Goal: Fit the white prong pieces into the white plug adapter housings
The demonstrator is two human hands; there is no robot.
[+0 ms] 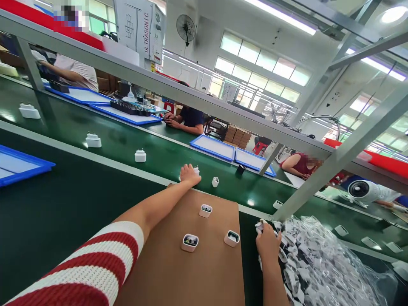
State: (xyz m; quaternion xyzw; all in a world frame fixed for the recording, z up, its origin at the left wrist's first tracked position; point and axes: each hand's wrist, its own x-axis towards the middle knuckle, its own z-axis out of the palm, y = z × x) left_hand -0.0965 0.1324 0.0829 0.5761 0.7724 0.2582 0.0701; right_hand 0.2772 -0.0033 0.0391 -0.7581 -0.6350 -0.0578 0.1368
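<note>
My left hand (189,174) reaches out past the far edge of a brown cardboard sheet (178,272) and closes on a white charger part (196,170) over the green conveyor belt (127,146). My right hand (267,241) rests at the edge of a clear plastic bag of white parts (315,263) and grips a white piece (260,225). Three open white charger shells (190,242) (231,238) (205,210) lie on the cardboard between my arms. Another small white part (215,182) stands on the belt just right of my left hand.
Finished white chargers (140,155) (93,140) (29,111) ride the belt at left. Blue trays (213,146) (19,165) lie beside the belt. A slanted grey metal frame bar (334,163) crosses above. Other people work across the line.
</note>
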